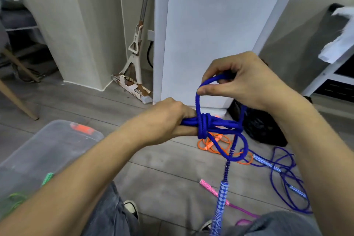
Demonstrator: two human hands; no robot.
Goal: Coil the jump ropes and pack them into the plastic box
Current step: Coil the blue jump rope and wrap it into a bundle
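Above a grey plank floor (162,174), my left hand (168,119) grips a bundle of blue jump rope (214,121), fingers curled round the gathered strands just left of where the rope wraps round the bundle in a knot-like turn. My right hand (243,80), higher and to the right, pinches a single strand of the same rope between thumb and forefinger, so that it arches up from the wrap to my fingertips. Below the bundle a loose loop hangs, and the rope's patterned blue-and-white handle (220,205) dangles between my knees.

The clear plastic box (44,151) sits on the floor at lower left, under my left forearm, with an orange latch on its far rim and a green rope (46,178) showing through its wall. On the floor beyond my hands lies an orange rope (212,142), loose, partly behind the blue loop. To the right sprawls a purple rope (283,182) with patterned handles, and near my right knee a pink rope's handle (208,189) lies flat. A mop (136,48) leans in the corner beside a white cabinet (210,25).
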